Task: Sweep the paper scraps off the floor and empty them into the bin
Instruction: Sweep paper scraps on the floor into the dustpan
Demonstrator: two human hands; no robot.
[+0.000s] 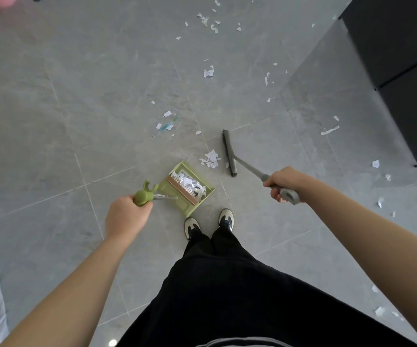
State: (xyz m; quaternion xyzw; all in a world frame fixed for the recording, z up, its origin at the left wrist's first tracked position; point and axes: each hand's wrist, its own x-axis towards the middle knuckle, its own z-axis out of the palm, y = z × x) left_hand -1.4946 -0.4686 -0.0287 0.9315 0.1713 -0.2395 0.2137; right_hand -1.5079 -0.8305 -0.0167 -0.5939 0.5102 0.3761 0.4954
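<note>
Left hand (pixel 125 216) grips the green dustpan (pixel 190 187) handle; right hand (pixel 286 182) grips the grey broom (pixel 230 152). Paper scraps (pixel 211 159) lie on the floor (pixel 77 96) between dustpan and broom head; more fill the dustpan.

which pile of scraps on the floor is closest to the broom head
The white clump of paper scraps lying just left of the broom head, between it and the green dustpan. Every other loose scrap lies farther off, up the floor or by the black cabinet.
</note>
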